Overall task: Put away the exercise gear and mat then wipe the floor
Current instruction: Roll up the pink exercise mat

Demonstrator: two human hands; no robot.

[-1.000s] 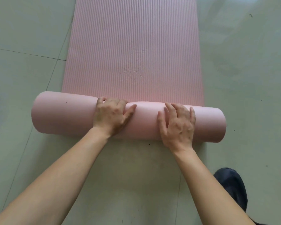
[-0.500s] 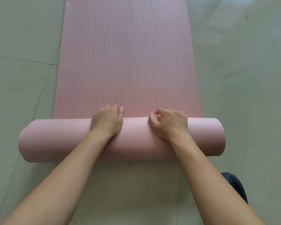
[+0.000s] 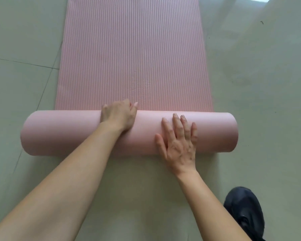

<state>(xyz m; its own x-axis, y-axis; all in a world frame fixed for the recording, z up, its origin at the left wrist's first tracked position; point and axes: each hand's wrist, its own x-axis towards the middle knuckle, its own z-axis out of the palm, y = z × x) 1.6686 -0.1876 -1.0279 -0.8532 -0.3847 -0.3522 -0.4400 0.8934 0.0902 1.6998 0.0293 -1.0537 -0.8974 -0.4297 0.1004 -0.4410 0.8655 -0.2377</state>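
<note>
A pink exercise mat lies on the pale tiled floor, ribbed side up, stretching away from me. Its near end is rolled into a thick pink roll lying crosswise. My left hand lies over the top of the roll near its middle, fingers bent over the far side where roll meets flat mat. My right hand lies flat on the near face of the roll, fingers spread and straight, pressing on it.
Pale green-grey floor tiles surround the mat on both sides. A dark shoe shows at the lower right, close to my right forearm. Small dark specks lie on the floor at the far right.
The roll has turned further along the mat and grown thicker. My right hand has come back from the top to the near face, fingers now spread flat. My left hand stays over the top.
</note>
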